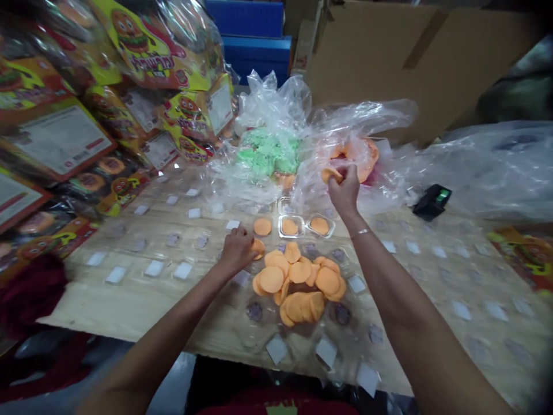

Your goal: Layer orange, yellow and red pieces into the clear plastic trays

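Observation:
A heap of flat orange discs lies on a clear plastic tray sheet with many small square pockets. My left hand is closed on one orange disc at the heap's left edge. My right hand reaches farther back, fingers pinched on orange discs at the mouth of a clear plastic bag holding more of them. Single discs sit in pockets just beyond the heap.
A second clear bag holds green pieces. Stacked burger-printed toy packs fill the left side. A brown cardboard box stands behind. A small black device lies at the right, beside more clear plastic.

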`<state>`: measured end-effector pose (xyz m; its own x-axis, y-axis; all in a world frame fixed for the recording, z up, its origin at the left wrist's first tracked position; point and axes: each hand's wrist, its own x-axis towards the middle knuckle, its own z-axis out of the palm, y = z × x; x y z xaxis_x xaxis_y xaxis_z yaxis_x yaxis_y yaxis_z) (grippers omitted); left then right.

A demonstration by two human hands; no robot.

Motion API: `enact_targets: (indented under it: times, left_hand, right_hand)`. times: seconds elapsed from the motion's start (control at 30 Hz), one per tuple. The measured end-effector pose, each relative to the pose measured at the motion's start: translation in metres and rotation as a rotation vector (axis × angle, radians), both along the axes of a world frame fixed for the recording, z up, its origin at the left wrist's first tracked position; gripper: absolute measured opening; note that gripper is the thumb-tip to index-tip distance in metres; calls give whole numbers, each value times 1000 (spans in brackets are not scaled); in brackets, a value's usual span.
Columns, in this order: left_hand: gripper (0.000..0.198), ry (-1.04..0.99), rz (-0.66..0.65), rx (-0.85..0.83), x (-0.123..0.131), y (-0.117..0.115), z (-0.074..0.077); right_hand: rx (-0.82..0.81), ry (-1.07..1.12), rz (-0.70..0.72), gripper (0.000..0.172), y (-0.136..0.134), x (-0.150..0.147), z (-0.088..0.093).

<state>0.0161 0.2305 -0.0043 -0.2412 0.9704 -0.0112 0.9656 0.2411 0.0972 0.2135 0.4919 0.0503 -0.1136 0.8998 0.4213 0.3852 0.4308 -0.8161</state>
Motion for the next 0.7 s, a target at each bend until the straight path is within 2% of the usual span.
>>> enact_targets:
  times: [0.07, 0.1, 0.2, 0.27, 0.3, 0.43, 0.5, 0.57, 0.63, 0.7]
  left_hand:
    - [30, 14, 10, 13, 4, -1, 0]
    - [31, 25, 14, 24, 5, -2, 0]
    - [27, 46, 5, 30, 8, -5, -3]
    - [20, 42, -3, 24, 9, -5, -6]
    - [18, 36, -8, 23, 8, -5, -7]
    - [15, -59, -32, 109, 6, -6, -9]
    - [10, -207, -58, 242, 3, -12, -8]
    - [5, -445, -58, 385, -3, -21, -7]
    - [10, -699, 34, 495, -13, -32, -5]
    - [17, -890, 217, 605, -31, -40, -4]
  right_hand:
    - [-142, 130, 89, 25, -19, -7, -1]
    - [-240, 169, 184, 24, -29, -15, -3]
    - [-484, 133, 588, 18, -63, -57, -11]
    - [-500, 32, 802, 14, -85, -96, -19]
    - [-441, -57, 848, 12, -94, -116, -23]
    - [-146, -556, 876, 16, -119, -184, -37]
    - [-86, -694, 879, 21, -126, -199, -43]
    - [-74, -752, 886, 25, -130, -204, -49]
    - [-55, -809, 885, 26, -133, -203, -53]
    - [-24, -840, 874, 26, -136, -202, -53]
